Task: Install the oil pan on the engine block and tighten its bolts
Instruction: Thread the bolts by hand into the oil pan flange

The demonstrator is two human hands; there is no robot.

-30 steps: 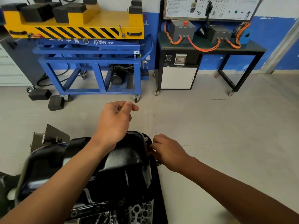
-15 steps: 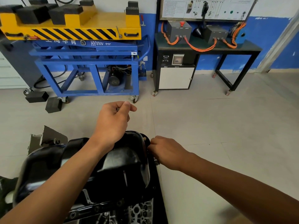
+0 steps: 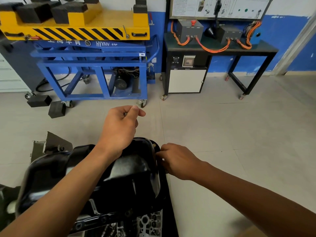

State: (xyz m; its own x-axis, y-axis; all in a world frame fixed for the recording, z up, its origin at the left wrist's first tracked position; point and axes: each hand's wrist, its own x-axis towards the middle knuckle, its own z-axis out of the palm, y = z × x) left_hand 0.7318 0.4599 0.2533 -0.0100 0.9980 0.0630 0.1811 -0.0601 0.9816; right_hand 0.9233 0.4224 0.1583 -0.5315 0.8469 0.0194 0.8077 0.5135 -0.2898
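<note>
Where grey floor [image 3: 222,134] meets blue wall [image 3: 282,40] | lift cart [image 3: 92,54] | bench [image 3: 242,52] | oil pan [image 3: 133,177]

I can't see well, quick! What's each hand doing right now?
Left hand: closed on something small, probably a bolt.
Right hand: fingers curled at the pan rim; what they hold cannot be told.

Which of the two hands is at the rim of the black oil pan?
The right hand, with its fingers at the far rim of the oil pan. The left hand is raised above the pan, curled round a small metal part.
</note>
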